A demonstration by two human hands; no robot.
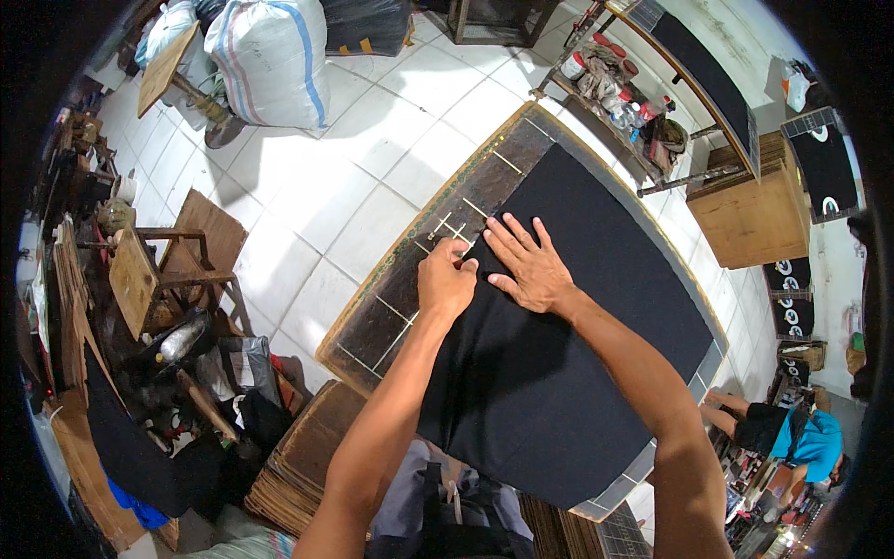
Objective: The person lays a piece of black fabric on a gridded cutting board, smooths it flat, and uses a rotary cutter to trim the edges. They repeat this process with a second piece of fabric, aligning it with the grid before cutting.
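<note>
A dark board with worn edges [354,328] carries a large sheet of black fabric [577,391] and short pale lines or thin strips along its left side. My right hand [531,265] lies palm down on the fabric near its left edge, fingers spread. Just left of it, my left hand [447,270] has its fingers curled together at the fabric's edge, beside the pale strips [448,230]; whatever is between its fingertips is too small to make out.
A metal rack [643,126] and wooden box [745,200] stand right. White sacks [265,61] sit top left, wooden stools and clutter [135,284] left. Stacked boards [293,461] lie below. A person in blue [810,443] bends at the lower right. Tiled floor [363,214] surrounds the board.
</note>
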